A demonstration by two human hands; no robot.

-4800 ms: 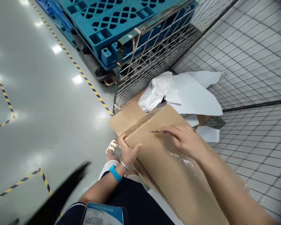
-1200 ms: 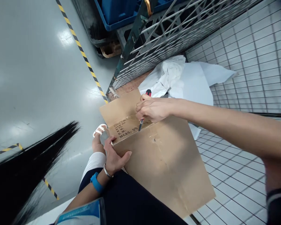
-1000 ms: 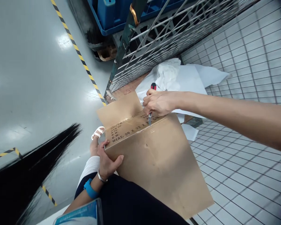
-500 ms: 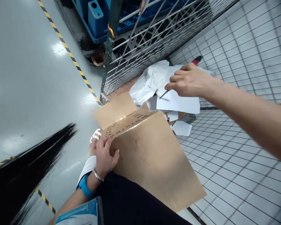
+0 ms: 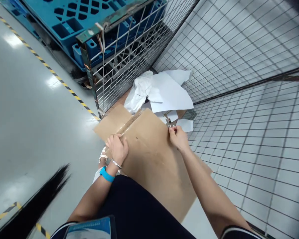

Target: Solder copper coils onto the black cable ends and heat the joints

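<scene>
A flattened brown cardboard box (image 5: 151, 159) lies tilted across my lap, with clear tape (image 5: 131, 122) along its fold. My left hand (image 5: 117, 147) is closed on its left side near the taped fold, thumb on the upper face. At the box's upper right edge is my right hand (image 5: 179, 137), its fingers pinched together. Between those fingertips a small metal tip shows; it appears to belong to the red-and-black utility knife seen earlier, whose handle is now hidden by the hand.
White paper sheets (image 5: 173, 93) and crumpled white wrapping (image 5: 141, 91) lie beyond the box inside a wire mesh cage (image 5: 239, 89). Blue plastic pallets (image 5: 72, 23) stand behind the cage's left side. Yellow-and-black floor tape (image 5: 57, 76) runs along the left.
My right hand has come down and toward me, from above the white paper to the cardboard's edge. The cardboard has tipped, hiding most of its printed text. My left hand stays on it.
</scene>
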